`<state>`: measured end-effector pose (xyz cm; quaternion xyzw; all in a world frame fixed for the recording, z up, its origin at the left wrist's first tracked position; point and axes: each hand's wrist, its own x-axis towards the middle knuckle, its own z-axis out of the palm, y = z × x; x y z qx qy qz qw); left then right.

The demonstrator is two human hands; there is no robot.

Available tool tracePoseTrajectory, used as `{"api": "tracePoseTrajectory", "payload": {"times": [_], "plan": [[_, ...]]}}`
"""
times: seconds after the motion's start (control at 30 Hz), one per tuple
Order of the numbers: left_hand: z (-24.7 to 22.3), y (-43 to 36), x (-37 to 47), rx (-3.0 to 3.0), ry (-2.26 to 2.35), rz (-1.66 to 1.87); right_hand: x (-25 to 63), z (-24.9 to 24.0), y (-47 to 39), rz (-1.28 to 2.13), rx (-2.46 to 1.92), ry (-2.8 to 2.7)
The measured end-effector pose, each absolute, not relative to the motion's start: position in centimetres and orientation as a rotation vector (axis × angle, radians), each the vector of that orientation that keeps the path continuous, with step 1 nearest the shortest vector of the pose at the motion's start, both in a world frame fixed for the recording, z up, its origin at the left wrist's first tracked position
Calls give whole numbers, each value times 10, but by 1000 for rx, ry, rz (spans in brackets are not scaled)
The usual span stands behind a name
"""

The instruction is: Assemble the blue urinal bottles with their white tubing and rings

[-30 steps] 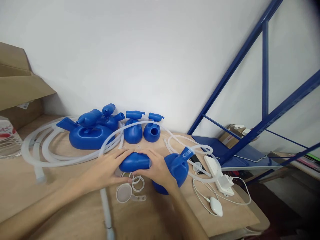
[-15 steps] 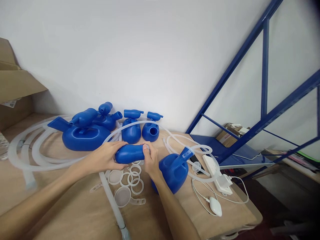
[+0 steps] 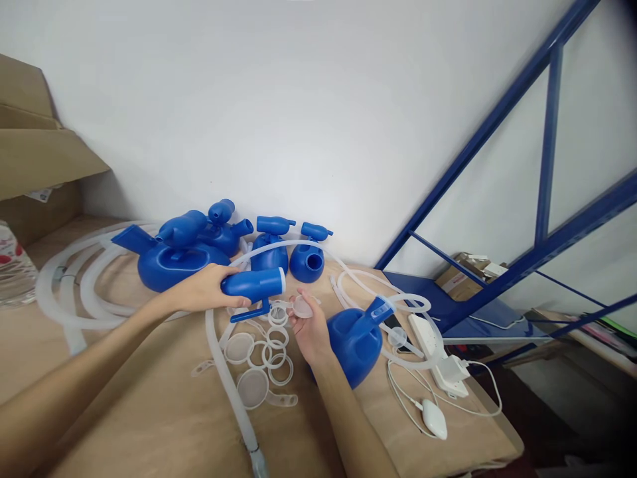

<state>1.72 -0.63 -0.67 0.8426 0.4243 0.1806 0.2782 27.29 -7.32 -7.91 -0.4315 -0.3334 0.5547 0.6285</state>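
My left hand point(image 3: 213, 290) is wrapped round a blue tubular plastic piece point(image 3: 256, 284) held level above the table. A white ring rims its right end, and a slim blue handle hangs beneath it. Just to the right, my right hand point(image 3: 309, 325) pinches a translucent round cap point(image 3: 302, 307); its strap reaches toward the blue piece, and I cannot tell if they are joined. Below both hands lie several translucent rings point(image 3: 280, 368) and flat strapped caps point(image 3: 253, 388). A blue jug-like bottle point(image 3: 354, 345) with an upward spout sits beside my right forearm.
More blue bottles point(image 3: 174, 269) with tubular pieces on top line the wall. Clear hoses point(image 3: 50, 292) coil at left, and one hose point(image 3: 226, 378) runs to the front. A power strip point(image 3: 428, 338), cables and a white charger point(image 3: 434, 418) lie right, near a blue metal rack point(image 3: 472, 143).
My right hand has left the blue piece and now holds a translucent cap. The left hand has turned the piece, so its white-ringed end and handle show. The view has shifted slightly left.
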Motion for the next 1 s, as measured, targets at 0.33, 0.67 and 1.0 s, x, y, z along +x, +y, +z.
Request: {"api": "tracePoseTrajectory", "payload": {"times": [0.33, 0.67, 1.0], "plan": [[-20, 7, 10, 2004, 1102, 422, 272, -75, -81, 1344, -988, -586], [15, -13, 6, 2333, 1098, 426, 282, -84, -82, 831, -1570, -1403], [20, -30, 18, 2514, 1163, 333, 274, -51, -98, 614, -1147, -1623]]}}
